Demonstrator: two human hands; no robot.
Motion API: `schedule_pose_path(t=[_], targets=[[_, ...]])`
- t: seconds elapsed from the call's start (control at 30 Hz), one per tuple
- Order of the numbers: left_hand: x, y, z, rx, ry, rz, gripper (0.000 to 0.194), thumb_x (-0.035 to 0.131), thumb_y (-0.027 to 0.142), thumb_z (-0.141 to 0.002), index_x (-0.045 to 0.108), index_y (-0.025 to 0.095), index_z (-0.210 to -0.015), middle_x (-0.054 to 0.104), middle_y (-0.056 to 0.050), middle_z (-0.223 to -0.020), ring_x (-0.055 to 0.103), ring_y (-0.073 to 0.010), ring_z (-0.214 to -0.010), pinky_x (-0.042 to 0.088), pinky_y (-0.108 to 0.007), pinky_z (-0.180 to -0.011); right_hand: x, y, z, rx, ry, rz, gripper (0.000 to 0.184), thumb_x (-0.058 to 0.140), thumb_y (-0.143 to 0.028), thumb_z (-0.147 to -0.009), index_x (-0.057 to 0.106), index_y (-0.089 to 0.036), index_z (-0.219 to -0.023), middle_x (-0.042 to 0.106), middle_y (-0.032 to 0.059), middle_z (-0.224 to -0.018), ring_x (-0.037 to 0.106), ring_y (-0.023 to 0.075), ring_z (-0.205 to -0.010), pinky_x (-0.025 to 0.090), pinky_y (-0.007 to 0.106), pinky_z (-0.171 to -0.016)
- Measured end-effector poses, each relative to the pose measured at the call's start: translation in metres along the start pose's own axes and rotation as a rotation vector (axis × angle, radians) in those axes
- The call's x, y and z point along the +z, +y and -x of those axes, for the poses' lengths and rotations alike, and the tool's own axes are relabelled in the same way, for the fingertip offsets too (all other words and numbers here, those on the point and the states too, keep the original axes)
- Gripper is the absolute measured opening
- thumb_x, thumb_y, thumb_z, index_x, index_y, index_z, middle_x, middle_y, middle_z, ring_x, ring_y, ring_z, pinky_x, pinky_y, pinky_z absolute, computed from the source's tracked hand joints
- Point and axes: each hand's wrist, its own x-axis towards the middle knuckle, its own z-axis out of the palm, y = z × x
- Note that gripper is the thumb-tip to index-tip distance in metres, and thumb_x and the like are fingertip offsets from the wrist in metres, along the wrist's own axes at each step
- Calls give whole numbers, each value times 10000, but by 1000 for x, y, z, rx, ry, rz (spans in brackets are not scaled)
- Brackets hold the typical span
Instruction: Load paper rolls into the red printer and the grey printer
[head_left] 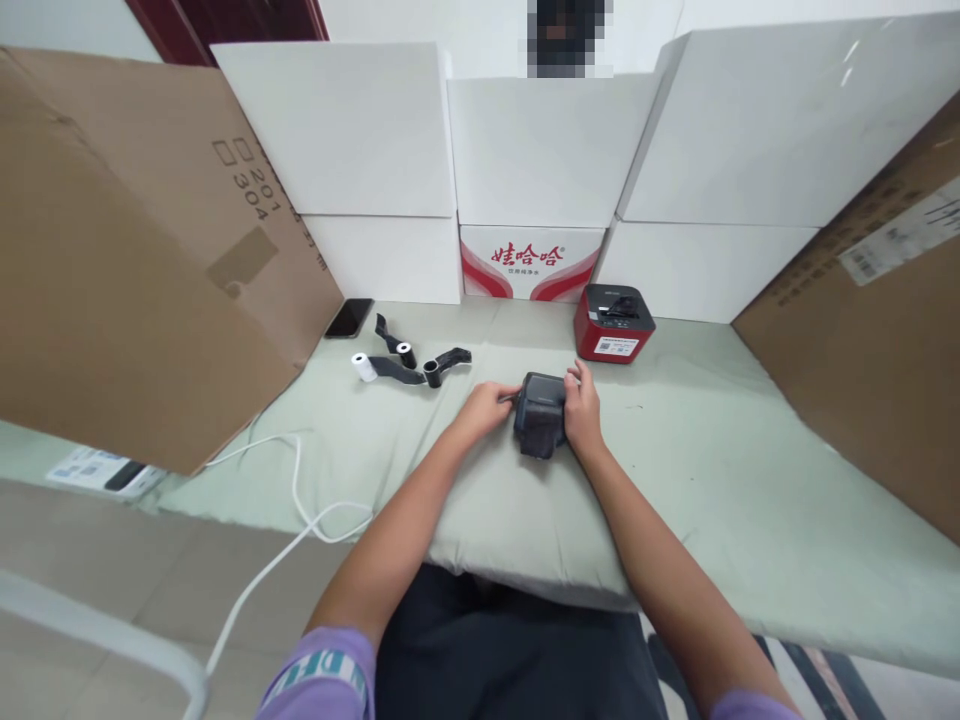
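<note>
A small black boxy device (545,392), which looks like a portable printer, is between my hands above the cloth. A dark strip or flap (540,440) hangs down its near side. My right hand (583,410) grips the device's right side, thumb toward me and fingers up at the far edge. At its left side, my left hand (486,408) is closed in a pinch on a thin dark piece; whether that piece belongs to the device, I cannot tell. Left of my hands lie a white roll with a dark strip (364,367), a black roll (432,374) and another small roll (406,354).
A red and black box-shaped device (615,325) stands at the back right. Behind are stacked white boxes (534,265); brown cartons (150,250) flank both sides. A phone (349,318) lies back left. A white cable (298,490) hangs over the table's front edge.
</note>
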Motion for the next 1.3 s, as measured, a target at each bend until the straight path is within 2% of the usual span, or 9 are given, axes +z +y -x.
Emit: schedule_pose_path(t=[0.17,0.3,0.4,0.57,0.73,0.9,1.07,1.23,1.3], targets=[[-2,17,7,30,-21,-398,466,514,88,-831,737,249,-1207,744,-74,-1179,642,-243,-1160,449,-375,-1045,1,0,4,-91,236,85,543,381,-518,-938,555,-136,-1284,621,187,-1237,580,282,-1145,432,463,-1023],[-5,30,12,11,-32,-568,345,463,220,-937,772,235,-1089,751,-95,-999,680,-234,-984,467,-342,-917,0,-2,4,-75,273,135,524,380,-499,-941,563,-126,-1261,651,166,-1105,604,275,-1018,466,427,-919],[-9,31,12,13,-96,-556,341,445,221,-940,771,211,-1040,755,-103,-966,689,-233,-920,469,-315,-835,0,-4,5,-52,274,159,500,382,-495,-945,557,-150,-1261,674,142,-1072,619,270,-977,463,407,-887],[-13,28,10,41,-169,-548,346,479,115,-848,772,193,-1015,765,-105,-980,690,-243,-945,459,-307,-842,0,-4,6,-36,285,180,455,385,-490,-947,549,-164,-1219,692,137,-1058,634,262,-931,458,389,-862],[-9,19,9,0,-99,-435,385,482,165,-869,771,213,-1119,773,-100,-992,687,-233,-909,469,-307,-813,-1,-3,7,-70,261,117,396,387,-465,-961,588,-171,-1135,720,120,-959,659,248,-879,482,364,-822],[-2,6,2,-70,14,-222,392,533,166,-828,777,212,-1131,784,-60,-976,689,-188,-879,490,-268,-805,-6,-2,10,-153,293,142,418,374,-451,-977,664,-169,-1081,755,124,-969,681,254,-927,495,392,-883],[1,-4,-4,-143,35,13,405,535,129,-792,774,148,-1118,797,-63,-985,719,-186,-934,517,-270,-859,-7,3,6,-121,164,-30,543,403,-535,-963,696,-139,-1190,762,155,-1116,687,270,-1092,483,433,-1005],[0,-8,-6,-138,47,28,388,551,134,-784,781,164,-1095,802,-37,-974,725,-183,-944,528,-280,-881,-5,7,-4,14,-61,-252,667,420,-608,-934,604,-133,-1364,645,161,-1374,570,266,-1333,414,430,-1120],[0,-9,-6,-128,45,14,383,555,139,-787,781,167,-1095,801,-36,-978,723,-177,-943,529,-271,-881,-6,6,-5,23,-45,-227,663,415,-602,-935,609,-132,-1360,666,164,-1344,593,268,-1302,434,429,-1097]])
